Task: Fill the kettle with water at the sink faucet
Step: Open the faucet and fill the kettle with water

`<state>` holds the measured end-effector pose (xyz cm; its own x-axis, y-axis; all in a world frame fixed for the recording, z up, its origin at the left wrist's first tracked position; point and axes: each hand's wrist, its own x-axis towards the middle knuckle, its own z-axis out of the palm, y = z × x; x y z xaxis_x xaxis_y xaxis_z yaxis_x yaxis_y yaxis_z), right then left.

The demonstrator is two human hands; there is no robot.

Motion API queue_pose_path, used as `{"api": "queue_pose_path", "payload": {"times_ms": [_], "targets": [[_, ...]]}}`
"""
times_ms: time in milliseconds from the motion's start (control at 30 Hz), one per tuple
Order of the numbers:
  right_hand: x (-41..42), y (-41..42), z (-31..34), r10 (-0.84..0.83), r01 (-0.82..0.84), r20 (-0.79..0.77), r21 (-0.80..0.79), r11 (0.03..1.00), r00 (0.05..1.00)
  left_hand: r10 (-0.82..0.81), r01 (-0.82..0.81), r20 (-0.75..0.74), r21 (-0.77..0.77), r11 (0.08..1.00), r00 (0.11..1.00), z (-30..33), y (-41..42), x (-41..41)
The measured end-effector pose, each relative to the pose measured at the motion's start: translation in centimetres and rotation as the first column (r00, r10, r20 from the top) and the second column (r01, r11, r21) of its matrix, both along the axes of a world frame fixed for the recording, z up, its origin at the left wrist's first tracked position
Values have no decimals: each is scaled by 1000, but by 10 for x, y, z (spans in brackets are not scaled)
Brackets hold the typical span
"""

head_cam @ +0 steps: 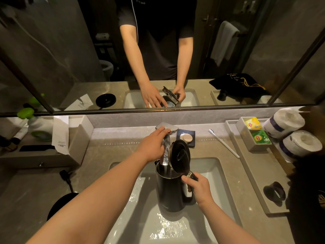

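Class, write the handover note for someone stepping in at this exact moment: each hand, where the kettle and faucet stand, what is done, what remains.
Left hand: resting on the faucet handle.
Right hand: gripping the kettle by its handle, holding it upright over the sink.
Kettle lid: flipped open, mouth under the spout.
Done: water is running into the kettle.
Left: water level cannot be seen; fill, shut the faucet, close the lid.
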<state>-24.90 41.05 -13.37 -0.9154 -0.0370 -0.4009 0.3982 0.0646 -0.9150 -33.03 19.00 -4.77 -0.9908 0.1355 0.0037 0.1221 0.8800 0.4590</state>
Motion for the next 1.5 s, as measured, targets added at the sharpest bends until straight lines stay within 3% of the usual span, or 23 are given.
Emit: {"api": "queue_pose_path", "payload": {"times_ms": [1500], "targets": [[-5,1,-22,-10,10,-25,0,1000,1000,10,-10,52,1,1000,999,1,0,1]]}}
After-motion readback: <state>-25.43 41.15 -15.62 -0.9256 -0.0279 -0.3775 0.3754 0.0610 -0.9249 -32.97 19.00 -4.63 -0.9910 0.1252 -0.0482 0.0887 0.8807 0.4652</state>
